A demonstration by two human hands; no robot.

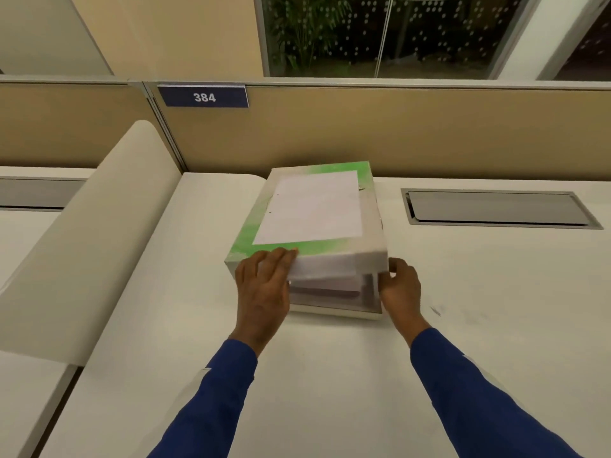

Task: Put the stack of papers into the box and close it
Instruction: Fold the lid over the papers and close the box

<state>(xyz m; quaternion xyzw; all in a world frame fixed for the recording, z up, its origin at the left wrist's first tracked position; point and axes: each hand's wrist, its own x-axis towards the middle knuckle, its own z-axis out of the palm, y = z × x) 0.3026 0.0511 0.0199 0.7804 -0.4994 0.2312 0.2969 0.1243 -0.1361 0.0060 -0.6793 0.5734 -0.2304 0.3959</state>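
Note:
A white box (334, 307) sits on the desk before me. Its lid (307, 209), green-edged with a white panel on top, is tilted, its near edge lifted above the box's front wall. Through the gap I see the stack of papers (325, 285) lying inside the box. My left hand (264, 285) holds the lid's near left corner, fingers on top of its edge. My right hand (400, 289) grips the lid's near right corner from the side. Both sleeves are blue.
The white desk (330, 375) runs to a tan partition (396, 133) bearing a "384" sign (203, 96). A grey cable hatch (496, 209) is set into the desk at the right. A curved cream divider (86, 246) rises at the left.

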